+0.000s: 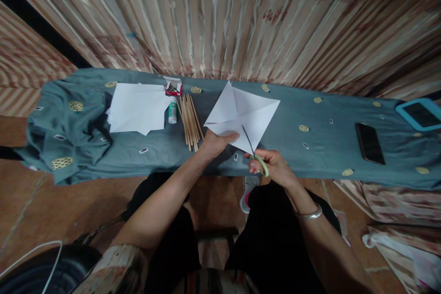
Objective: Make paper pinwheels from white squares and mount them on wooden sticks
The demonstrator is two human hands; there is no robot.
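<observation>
A square white sheet of paper with crease lines is held over the cloth-covered table. My left hand grips its near left edge, thumb on top and the other fingers hidden beneath. A slit seems to run in from the left corner. In my right hand are scissors with pale green handles, fingers through the loops. The dark blades lie at the sheet's near edge, pointing toward its middle. Whether both blades are around the paper I cannot tell.
Left of the sheet lie several wooden sticks, a glue stick, a red-and-white box of small metal pieces, and a paper stack. A phone and a blue-framed tablet rest at the right. A curtain hangs behind.
</observation>
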